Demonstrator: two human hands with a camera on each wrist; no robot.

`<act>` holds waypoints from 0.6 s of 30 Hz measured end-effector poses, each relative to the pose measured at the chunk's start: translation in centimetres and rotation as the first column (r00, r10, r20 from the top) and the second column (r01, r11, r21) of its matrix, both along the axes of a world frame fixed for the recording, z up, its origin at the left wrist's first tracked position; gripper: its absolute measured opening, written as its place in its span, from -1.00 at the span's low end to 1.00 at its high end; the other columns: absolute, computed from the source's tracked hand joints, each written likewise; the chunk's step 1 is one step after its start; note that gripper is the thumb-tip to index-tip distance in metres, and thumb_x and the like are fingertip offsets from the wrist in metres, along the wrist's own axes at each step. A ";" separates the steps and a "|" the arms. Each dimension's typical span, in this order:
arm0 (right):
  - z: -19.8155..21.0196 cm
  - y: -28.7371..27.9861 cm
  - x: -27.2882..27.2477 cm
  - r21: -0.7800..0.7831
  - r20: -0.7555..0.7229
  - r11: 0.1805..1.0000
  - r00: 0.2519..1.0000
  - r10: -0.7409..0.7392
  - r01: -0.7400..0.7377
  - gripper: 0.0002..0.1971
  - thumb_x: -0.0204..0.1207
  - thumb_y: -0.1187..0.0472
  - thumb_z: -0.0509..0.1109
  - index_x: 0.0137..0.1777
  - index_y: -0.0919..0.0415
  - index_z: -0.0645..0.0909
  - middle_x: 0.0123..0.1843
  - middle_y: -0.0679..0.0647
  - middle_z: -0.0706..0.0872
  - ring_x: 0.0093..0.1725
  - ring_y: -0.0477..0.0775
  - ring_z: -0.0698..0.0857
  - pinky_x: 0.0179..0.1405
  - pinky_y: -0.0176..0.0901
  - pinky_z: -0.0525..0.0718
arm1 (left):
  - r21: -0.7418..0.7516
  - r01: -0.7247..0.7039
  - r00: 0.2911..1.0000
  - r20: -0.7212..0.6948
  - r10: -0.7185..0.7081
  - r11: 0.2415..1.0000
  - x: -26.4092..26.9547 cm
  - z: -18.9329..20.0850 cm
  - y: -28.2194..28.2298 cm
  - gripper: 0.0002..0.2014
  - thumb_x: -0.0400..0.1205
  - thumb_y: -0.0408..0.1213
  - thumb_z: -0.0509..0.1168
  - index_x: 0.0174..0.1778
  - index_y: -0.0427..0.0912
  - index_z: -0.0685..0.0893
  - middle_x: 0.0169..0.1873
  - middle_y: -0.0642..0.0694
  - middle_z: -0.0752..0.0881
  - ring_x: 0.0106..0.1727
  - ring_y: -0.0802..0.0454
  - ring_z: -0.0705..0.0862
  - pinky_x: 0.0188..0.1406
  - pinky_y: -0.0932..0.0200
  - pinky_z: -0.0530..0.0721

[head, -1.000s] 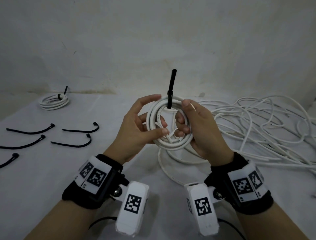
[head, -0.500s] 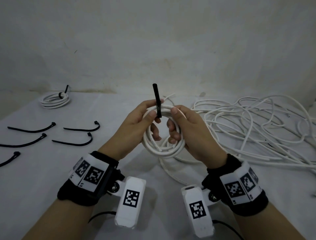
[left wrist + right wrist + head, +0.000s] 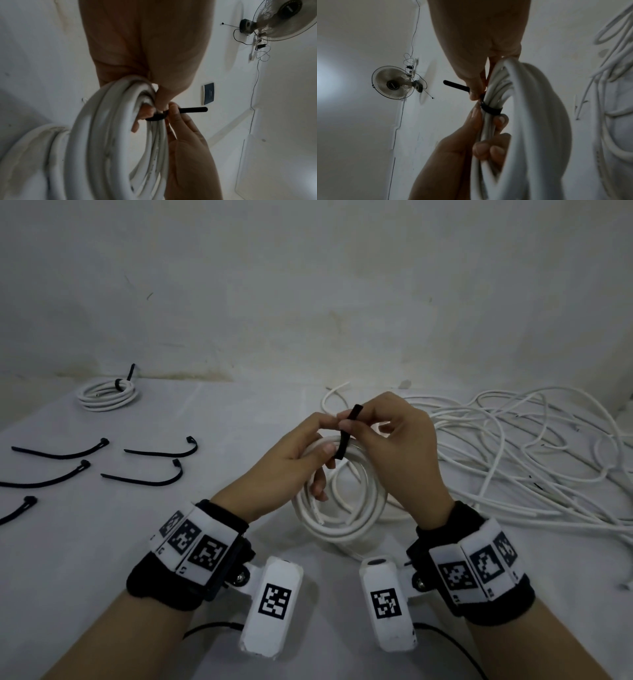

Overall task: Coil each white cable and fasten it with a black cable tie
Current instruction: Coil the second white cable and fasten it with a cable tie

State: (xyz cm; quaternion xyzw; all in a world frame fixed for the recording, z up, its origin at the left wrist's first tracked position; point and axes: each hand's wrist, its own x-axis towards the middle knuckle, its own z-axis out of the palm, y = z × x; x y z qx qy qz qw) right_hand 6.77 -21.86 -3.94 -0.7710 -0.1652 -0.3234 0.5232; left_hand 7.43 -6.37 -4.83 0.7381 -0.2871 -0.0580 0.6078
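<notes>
A coil of white cable (image 3: pixel 342 529) hangs between both hands above the table. A black cable tie (image 3: pixel 346 436) is looped round the coil's top strands, and its band (image 3: pixel 491 109) sits tight on the bundle. My left hand (image 3: pixel 322 467) grips the coil just below the tie, fingers curled through the loop and thumb on the outside. My right hand (image 3: pixel 346 422) pinches the tie's free tail (image 3: pixel 188 109) between thumb and forefinger, right at the band. The tail's tip sticks out past the fingers.
A tied coil (image 3: pixel 106 393) lies at the back left by the wall. Several loose black ties (image 3: pixel 144 477) lie on the left of the white table. A big tangle of white cable (image 3: pixel 513 446) covers the right side. A wall fan (image 3: pixel 393 82) shows in the wrist views.
The right hand has left the coil's side and now pinches the tie's tail. The left thumb has closed on the coil beside the tie. The tail has gone from upright to leaning right.
</notes>
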 end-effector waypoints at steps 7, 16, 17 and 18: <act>0.2 -0.4 0.7 0.068 0.016 0.995 0.997 -0.069 0.068 -0.81 0.39 0.39 0.53 -0.32 0.08 0.67 -0.22 -0.11 0.77 -0.17 -0.25 0.72 -0.18 -0.55 0.50 | 0.026 0.041 0.999 0.004 -0.041 0.999 -0.2 -0.2 -0.6 -0.81 0.77 -0.35 0.03 0.20 0.00 0.46 -0.44 0.18 0.53 -0.49 0.10 0.48 -0.30 0.17 0.68; -0.7 -0.1 1.6 -0.084 -0.311 0.990 0.947 0.085 -0.116 -0.80 0.59 0.02 0.33 0.12 0.07 0.61 -0.08 -0.05 0.71 -0.17 -0.17 0.73 -0.18 -0.38 0.64 | -0.100 -0.141 0.989 0.022 0.143 0.985 1.0 0.1 1.0 -0.76 0.77 -0.34 0.03 0.33 -0.13 0.45 -0.30 -0.13 0.41 -0.52 0.12 0.46 -0.42 0.19 0.61; -0.8 -0.1 1.4 -0.090 -0.348 0.984 0.930 0.114 -0.154 -0.76 0.63 -0.01 0.26 0.06 0.13 0.63 -0.17 -0.02 0.73 -0.26 -0.10 0.75 -0.22 -0.23 0.68 | -0.119 -0.158 0.987 0.023 0.162 0.980 1.1 0.0 1.0 -0.75 0.77 -0.33 0.03 0.35 -0.12 0.44 -0.27 -0.15 0.42 -0.51 0.12 0.47 -0.41 0.18 0.62; -0.9 0.1 1.3 -0.084 -0.360 0.979 0.922 0.144 -0.186 -0.70 0.67 0.00 0.19 0.00 0.20 0.64 -0.28 0.04 0.73 -0.37 -0.03 0.75 -0.29 -0.10 0.69 | -0.140 -0.174 0.984 0.016 0.178 0.975 1.2 0.0 1.0 -0.74 0.77 -0.32 0.03 0.37 -0.11 0.43 -0.25 -0.17 0.44 -0.51 0.11 0.48 -0.39 0.17 0.63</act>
